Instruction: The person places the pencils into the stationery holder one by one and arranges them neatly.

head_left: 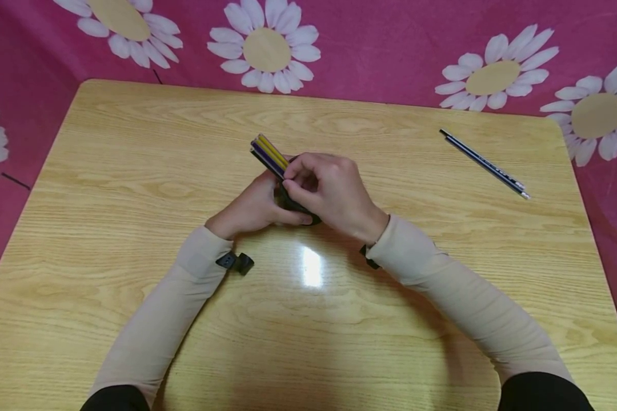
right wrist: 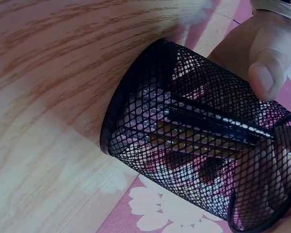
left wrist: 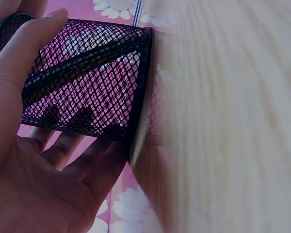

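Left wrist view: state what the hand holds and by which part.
The left hand holds the black mesh cup around its side wall, thumb opposite the fingers.

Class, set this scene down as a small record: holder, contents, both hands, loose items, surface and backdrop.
Holder: cup, black mesh
Contents: pencils, yellow and dark, ends poking out of the cup; exact count unclear
Left grip: curled round the cup
Right grip: pinching at the pencils
Loose pair: dark pencils, side by side, far right
Surface: table, wood-grained
Backdrop: cloth, pink with white daisies
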Demonstrator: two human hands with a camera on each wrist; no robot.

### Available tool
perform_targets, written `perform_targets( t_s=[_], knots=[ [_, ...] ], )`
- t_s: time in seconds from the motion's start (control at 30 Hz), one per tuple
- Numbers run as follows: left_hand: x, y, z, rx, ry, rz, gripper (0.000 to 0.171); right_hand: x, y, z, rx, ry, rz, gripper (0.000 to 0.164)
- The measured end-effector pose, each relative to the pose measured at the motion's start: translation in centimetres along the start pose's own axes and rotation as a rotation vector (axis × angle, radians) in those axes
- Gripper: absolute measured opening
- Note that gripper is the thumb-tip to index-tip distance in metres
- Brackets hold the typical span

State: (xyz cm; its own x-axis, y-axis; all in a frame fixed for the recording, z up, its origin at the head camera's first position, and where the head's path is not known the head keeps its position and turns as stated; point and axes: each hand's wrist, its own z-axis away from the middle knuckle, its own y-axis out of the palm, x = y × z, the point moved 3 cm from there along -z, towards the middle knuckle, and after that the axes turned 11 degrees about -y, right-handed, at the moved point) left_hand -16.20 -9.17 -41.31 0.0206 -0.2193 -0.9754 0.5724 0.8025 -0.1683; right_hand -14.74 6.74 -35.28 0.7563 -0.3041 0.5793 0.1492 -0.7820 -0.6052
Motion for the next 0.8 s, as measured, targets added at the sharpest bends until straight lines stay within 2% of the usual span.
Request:
perform_targets(
  t_s=[0.27, 0.43, 0.57, 0.8],
  knots=[
    [0.4, 0.0, -0.2, 0.006, 0.010, -0.001, 0.077, 0.0, -0.2, 0.0, 0.010, 0.020, -0.016, 0.006],
    [0.4, 0.0, 0.1, 0.013, 0.007, 0.002, 0.074, 0.0, -0.6, 0.2, -0.026, 0.028, -0.071, 0.007],
    [0.2, -0.1, 0.2, 0.000, 0.002, -0.025, 0.081, 0.1, -1.7, 0.3, -0.080, 0.032, -0.101, 0.007],
    [0.1, -0.2, 0.1, -0.026, -0.005, -0.056, 0.093, -0.2, -4.3, 0.9, -0.148, 0.012, -0.090, 0.009]
  ],
)
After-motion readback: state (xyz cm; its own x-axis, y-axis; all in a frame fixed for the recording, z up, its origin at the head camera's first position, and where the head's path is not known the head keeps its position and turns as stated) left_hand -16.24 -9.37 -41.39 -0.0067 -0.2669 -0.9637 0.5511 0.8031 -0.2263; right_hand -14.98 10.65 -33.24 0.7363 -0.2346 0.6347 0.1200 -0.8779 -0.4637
